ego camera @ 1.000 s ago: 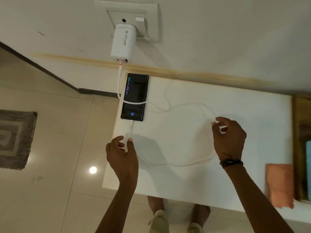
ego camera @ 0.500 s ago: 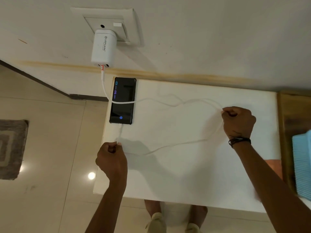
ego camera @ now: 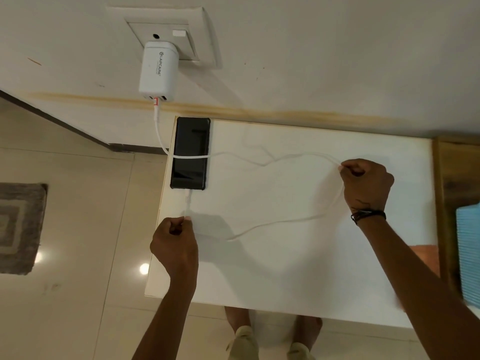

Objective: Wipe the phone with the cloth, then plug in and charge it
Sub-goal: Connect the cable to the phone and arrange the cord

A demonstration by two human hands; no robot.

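A black phone [ego camera: 191, 144] lies at the far left corner of the white table [ego camera: 298, 268], its screen dark. A white cable [ego camera: 272, 224] runs from the white charger [ego camera: 159, 70] in the wall socket [ego camera: 166, 35], crosses over the phone, loops across the table and ends plugged into the phone's near end. My left hand [ego camera: 175, 245] pinches the cable just below the phone's plug. My right hand [ego camera: 366, 184] is closed on the cable loop at the right. An orange cloth [ego camera: 426, 255] lies at the table's right edge, mostly hidden by my right arm.
A wooden piece of furniture [ego camera: 457, 183] stands against the table's right side with a light blue ribbed object [ego camera: 468, 253] on it. A grey mat [ego camera: 19, 227] lies on the tiled floor at the left. My feet show below the table's front edge.
Both hands closed on the cable; the right one drew the loop out to the right, straightening it. The phone's lit screen went dark.
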